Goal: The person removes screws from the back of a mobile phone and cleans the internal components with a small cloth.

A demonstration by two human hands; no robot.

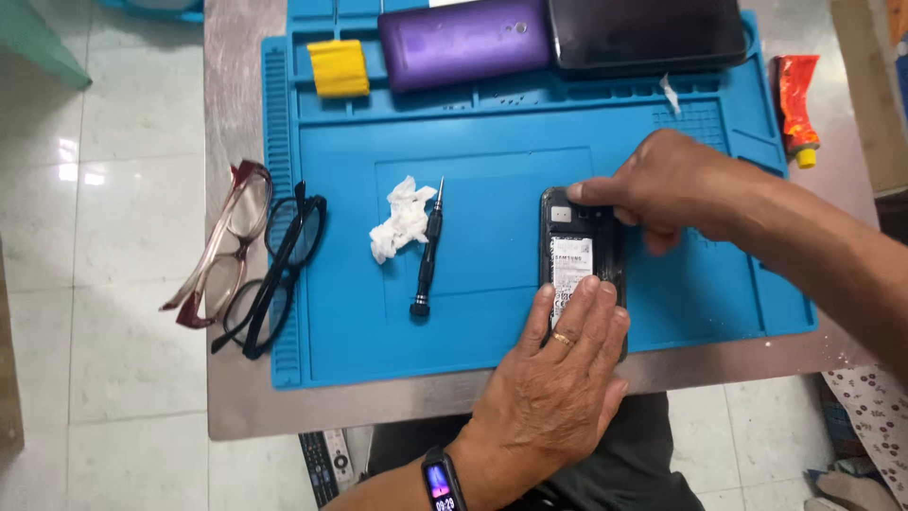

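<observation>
The phone (pixel 579 265), back cover off and battery exposed, lies flat on the right half of the blue mat (pixel 492 199), held between two hands. It is judged light, stiff and fragile: with the back open, the battery and contacts are best left untouched, and the rigid side edges and the two short ends look the safest places for a grip. On the rubbery mat it is unlikely to slide.

Nearest, the left hand (pixel 558 378) is laid over the phone's near end, fingers spread flat and pressed down on the battery; a ring is worn on one finger and a band on the wrist. At the far end, the right hand (pixel 667 189) is curled over the top edge, thumb and fingers pinching the upper corner.

Left of the phone, mid-mat, one black screwdriver (pixel 427 251) is seen, with one crumpled white tissue (pixel 402 220) just beside it. Off the mat's left edge, two pairs of glasses (pixel 253 260) lie touching, one reddish, one black.

At the far edge, one yellow pad (pixel 339 68), one purple back cover (pixel 463 43) and one dark phone-like slab (pixel 648 33) are set in a row. One red-and-yellow tube (pixel 796 99) lies off the mat at far right. Part of one remote (pixel 322 466) shows below the table's near edge.
</observation>
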